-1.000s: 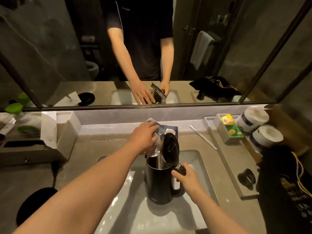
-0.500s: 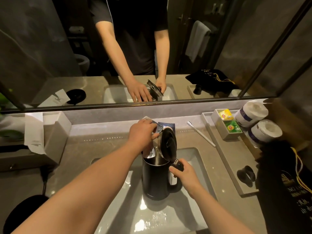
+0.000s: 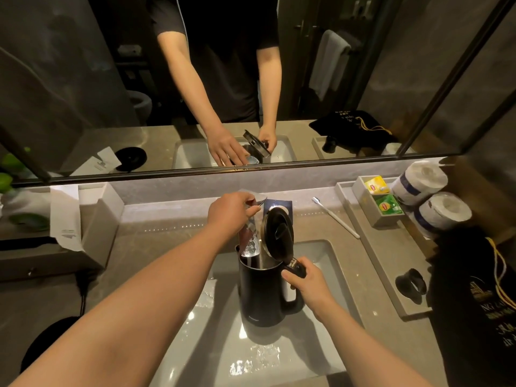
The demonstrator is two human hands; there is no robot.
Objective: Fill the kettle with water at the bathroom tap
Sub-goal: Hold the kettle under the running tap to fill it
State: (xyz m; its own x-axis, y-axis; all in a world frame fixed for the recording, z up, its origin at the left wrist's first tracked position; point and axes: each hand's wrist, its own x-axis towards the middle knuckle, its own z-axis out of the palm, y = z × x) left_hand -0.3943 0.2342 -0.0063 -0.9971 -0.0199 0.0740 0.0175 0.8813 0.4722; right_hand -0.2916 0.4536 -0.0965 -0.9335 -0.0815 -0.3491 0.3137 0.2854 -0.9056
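A black electric kettle (image 3: 261, 293) stands upright in the white sink basin (image 3: 321, 258), its lid (image 3: 277, 233) flipped up. My right hand (image 3: 304, 280) grips the kettle's handle at the top. My left hand (image 3: 231, 212) rests closed over the chrome tap lever (image 3: 258, 198) behind the kettle. The tap's spout (image 3: 250, 241) angles down into the kettle's open mouth. Whether water runs from the spout I cannot tell.
A tissue box (image 3: 92, 219) sits on the left of the counter and a black kettle base (image 3: 50, 339) at the near left. A toothbrush (image 3: 335, 217), a tray (image 3: 391, 263) with tea bags, two paper rolls (image 3: 430, 196) and a black bag (image 3: 474, 303) lie to the right. A mirror spans the back wall.
The view has shifted slightly. Both hands stay where they were, left on the tap lever and right on the kettle handle, and the kettle remains under the spout.
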